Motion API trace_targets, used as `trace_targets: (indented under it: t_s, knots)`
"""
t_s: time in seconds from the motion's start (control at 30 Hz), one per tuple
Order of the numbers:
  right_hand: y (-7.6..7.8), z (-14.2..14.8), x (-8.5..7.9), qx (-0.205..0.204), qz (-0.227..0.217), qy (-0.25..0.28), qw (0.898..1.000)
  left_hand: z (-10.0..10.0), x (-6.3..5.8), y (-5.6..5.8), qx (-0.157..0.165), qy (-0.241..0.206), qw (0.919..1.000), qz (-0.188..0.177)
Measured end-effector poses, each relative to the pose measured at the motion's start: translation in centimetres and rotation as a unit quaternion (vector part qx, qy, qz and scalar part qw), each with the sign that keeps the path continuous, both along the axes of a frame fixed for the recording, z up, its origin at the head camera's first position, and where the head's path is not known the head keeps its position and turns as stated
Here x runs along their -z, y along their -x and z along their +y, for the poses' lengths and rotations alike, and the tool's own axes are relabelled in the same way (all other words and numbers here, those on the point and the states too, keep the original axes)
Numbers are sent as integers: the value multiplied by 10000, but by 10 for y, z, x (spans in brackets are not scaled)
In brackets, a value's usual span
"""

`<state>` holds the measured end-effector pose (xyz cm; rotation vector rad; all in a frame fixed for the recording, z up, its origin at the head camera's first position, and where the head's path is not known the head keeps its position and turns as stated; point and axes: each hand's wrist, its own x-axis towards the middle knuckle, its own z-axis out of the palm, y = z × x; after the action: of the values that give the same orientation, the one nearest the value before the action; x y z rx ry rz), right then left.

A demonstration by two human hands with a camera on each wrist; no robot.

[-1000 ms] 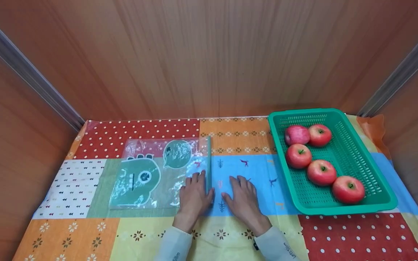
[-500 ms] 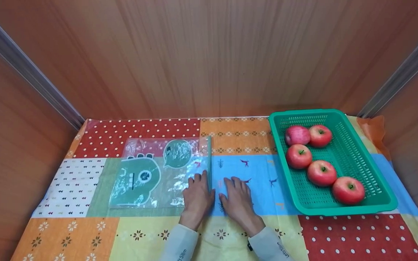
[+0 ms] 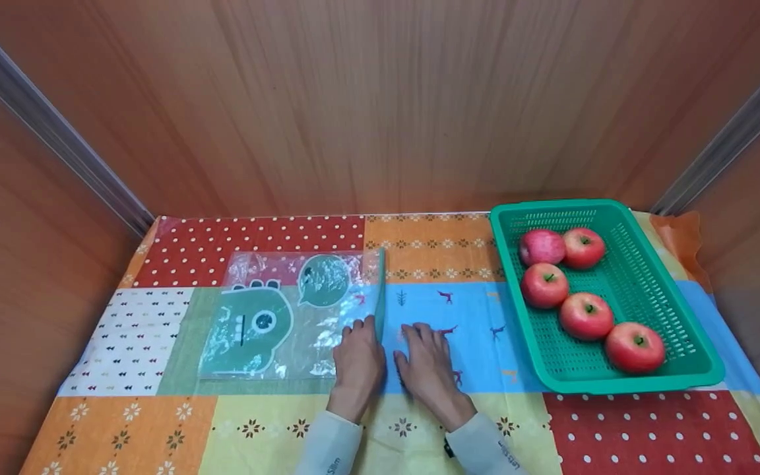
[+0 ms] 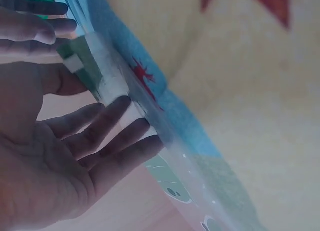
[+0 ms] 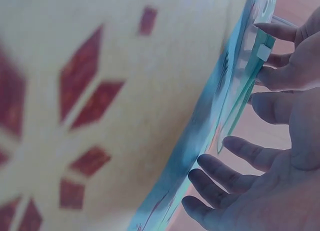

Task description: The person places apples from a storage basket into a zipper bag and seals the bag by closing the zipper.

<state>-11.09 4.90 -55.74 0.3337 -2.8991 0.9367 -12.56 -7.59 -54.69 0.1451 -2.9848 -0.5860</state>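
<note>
A clear zip bag [image 3: 314, 330] with a green cartoon dinosaur print lies flat on the patchwork cloth. Its green zip strip [image 3: 380, 290] runs along the right side and bows near my left hand [image 3: 359, 359]. That hand's fingers lie over the bag's near right corner, with the thumb at the strip's edge; they appear to pinch it. The white slider [image 4: 74, 63] shows close to the thumb in the left wrist view. Just right of the bag, my right hand [image 3: 429, 369] rests with spread, loosely bent fingers on the blue patch, holding nothing.
A green plastic basket [image 3: 532, 343] on the right holds several red apples [image 3: 586, 316]. Wood-grain panels [image 3: 380, 105] stand behind the table and at both sides. An orange item [image 3: 680, 241] lies beyond the basket's right side.
Both hands have shifted slightly: the left a little right, the right a little left towards the bag. The zip strip, straight before, now bows beside the left hand. Bag body and basket stay put.
</note>
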Motion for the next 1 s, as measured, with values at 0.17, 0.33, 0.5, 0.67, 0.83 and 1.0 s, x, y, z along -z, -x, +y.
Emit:
trace_targets:
  t_s: [0.17,0.33,0.5,0.67,0.83,1.0]
  knots:
    - [2,-4,-1,39,-79,198,9998,1,-2,-3,21,-368,9993,117]
    - [5,-5,-2,113,-285,633,9975,2,-3,-6,72,-1022,9945,220]
    - [9,-6,-4,198,-652,1243,9899,2,-5,-9,149,-1665,9856,269]
    - [12,-7,-5,334,-881,1644,9819,3,-7,-11,138,-2115,9770,210]
    - [15,-7,-5,409,-944,1885,9767,5,-10,-13,159,-2289,9732,138]
    - [18,-5,-4,413,-958,2010,9740,7,-12,-15,219,-2245,9741,173]
